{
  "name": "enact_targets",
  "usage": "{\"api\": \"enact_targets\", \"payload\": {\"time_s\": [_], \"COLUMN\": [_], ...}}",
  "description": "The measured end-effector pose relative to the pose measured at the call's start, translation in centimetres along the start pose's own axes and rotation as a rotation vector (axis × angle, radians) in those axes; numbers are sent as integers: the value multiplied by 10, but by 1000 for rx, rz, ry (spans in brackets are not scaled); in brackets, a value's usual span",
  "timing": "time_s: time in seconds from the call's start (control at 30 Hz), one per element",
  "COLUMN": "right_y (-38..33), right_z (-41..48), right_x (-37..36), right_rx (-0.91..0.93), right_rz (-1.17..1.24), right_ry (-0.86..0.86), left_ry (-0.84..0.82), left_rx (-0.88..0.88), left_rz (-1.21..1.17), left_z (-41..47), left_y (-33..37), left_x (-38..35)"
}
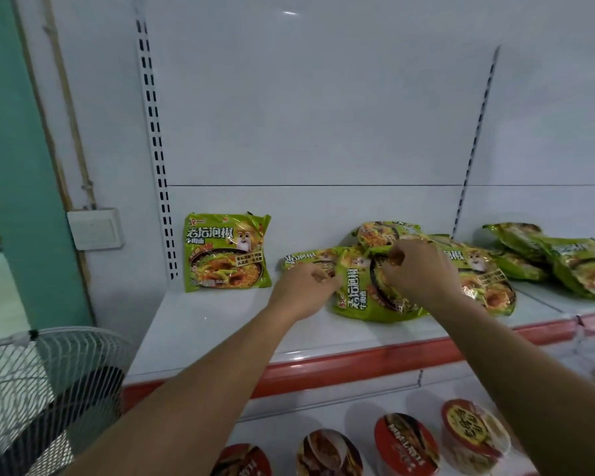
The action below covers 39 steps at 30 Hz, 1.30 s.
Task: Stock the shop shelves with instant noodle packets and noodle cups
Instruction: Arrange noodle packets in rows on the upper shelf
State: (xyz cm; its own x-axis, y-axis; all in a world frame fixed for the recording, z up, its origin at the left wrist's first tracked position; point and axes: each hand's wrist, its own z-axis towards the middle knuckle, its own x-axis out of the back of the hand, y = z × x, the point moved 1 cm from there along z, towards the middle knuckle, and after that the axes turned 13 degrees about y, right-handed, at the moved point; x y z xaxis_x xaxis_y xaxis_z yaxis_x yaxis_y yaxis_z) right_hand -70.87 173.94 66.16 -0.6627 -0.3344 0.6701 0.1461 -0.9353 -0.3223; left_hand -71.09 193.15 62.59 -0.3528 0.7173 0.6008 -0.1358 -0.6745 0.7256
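1. One upright packet leans at the far left of the shelf.
2. The left hand and right hand, fingers curled, both pinch the front packet of the middle heap.
3. Step, probably: standing the packets up. Next, this one must go upright beside the first.
4. Roughly four packets lie heaped, several more packets lie to the right, and four noodle cups sit below.

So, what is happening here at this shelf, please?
A person is stocking the upper shelf. The left hand and the right hand both pinch one green noodle packet at the front of a loose pile in the middle. An upright packet already leans on the back panel at the left, and more packets lie to the right. Noodle cups sit on the shelf below.
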Motion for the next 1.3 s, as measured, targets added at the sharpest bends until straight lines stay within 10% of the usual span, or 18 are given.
{"api": "enact_targets", "payload": {"time_s": [0.2,0.43,0.67,0.9,1.13,1.3], "right_y": [35,42,25,-20,-36,-51], "right_z": [-5,-1,-8,-19,-3,-4], "right_x": [5,-17,-29,-54,-78,-97], "right_rx": [-131,-483,-508,-451,-5,272], "right_rz": [-39,634,912,1004,435,101], "right_ry": [-208,-393,-602,-700,-239,-344], "left_ry": [-163,87,307,276,518,479], "left_rx": [82,344,360,163,314,366], "left_rz": [71,-702,-893,-672,-755,-813], "left_z": [-8,-10,-4,-8,-6,-4], "left_y": [30,19,15,8,-42,-81], "left_x": [-27,-24,-6,9,68,93]}}
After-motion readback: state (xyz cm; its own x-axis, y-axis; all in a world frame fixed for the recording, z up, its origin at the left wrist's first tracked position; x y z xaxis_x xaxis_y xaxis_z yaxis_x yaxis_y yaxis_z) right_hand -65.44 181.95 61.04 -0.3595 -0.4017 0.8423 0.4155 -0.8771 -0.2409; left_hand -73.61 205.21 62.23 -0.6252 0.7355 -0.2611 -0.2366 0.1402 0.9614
